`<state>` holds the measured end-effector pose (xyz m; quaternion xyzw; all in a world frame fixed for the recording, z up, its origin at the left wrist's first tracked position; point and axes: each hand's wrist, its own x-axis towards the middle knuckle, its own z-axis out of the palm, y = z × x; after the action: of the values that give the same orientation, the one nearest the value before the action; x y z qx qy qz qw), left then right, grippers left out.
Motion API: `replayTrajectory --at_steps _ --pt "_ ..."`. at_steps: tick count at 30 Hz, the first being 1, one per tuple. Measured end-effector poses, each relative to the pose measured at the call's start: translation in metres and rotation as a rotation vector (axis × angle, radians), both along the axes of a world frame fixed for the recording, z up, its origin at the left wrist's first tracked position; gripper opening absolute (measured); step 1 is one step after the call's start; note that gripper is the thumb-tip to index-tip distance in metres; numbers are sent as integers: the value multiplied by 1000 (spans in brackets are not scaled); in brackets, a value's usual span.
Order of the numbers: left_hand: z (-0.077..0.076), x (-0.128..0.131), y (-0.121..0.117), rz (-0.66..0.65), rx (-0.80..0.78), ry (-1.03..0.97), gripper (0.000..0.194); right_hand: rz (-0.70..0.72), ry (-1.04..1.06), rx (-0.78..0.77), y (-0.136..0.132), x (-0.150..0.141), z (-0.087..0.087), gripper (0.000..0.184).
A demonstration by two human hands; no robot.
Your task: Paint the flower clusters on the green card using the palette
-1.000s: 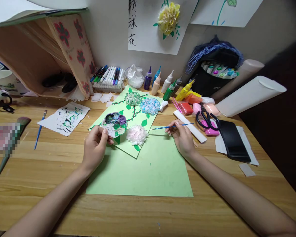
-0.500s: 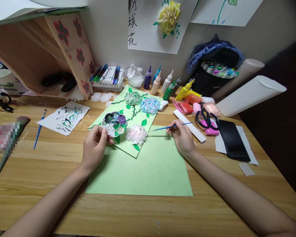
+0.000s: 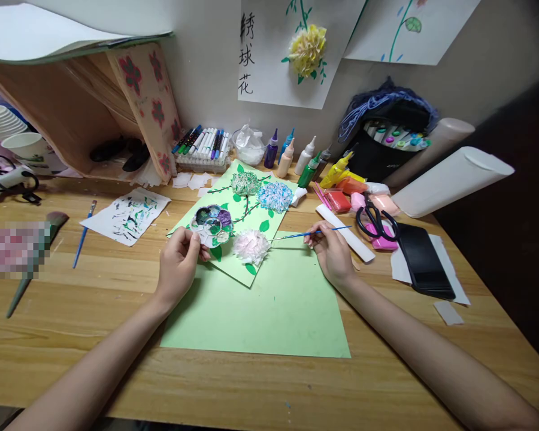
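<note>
My left hand grips the rim of a flower-shaped paint palette, its wells smeared with green, purple and white. Between the fingertips of my right hand is a thin blue paintbrush, its tip pointing left, close to a pale pink paper flower. I cannot tell whether the tip touches the petals. That flower is on a light green card, along with a green flower, a blue-and-pink flower, painted stems and leaves. Beneath lies a larger green sheet.
Paint bottles and a marker box line the wall. Black-handled scissors, clay packs, a white strip and a phone sit right. Left are a paint-marked paper, another brush and a cardboard box.
The camera view has tilted up slightly, so the scene sits a little lower and farther right. Both hands keep their holds on the palette and the paintbrush.
</note>
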<state>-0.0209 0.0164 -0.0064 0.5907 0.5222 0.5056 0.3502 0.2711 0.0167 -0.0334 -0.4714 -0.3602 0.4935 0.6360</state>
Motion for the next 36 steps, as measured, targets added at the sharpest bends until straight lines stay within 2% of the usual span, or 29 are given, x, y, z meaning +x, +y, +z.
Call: replayTrajectory --at_steps 16,23,28,36 --pt "0 5 -10 -85 -64 18 22 -50 44 -13 0 -1 3 21" --pt "3 5 -11 -83 -58 29 23 -37 -29 -21 0 -2 4 26" --pt "4 6 -11 -80 -67 43 24 -72 0 -23 -1 -2 6 25" --pt "10 6 -15 -67 -109 130 25 20 -85 -54 -4 1 3 27"
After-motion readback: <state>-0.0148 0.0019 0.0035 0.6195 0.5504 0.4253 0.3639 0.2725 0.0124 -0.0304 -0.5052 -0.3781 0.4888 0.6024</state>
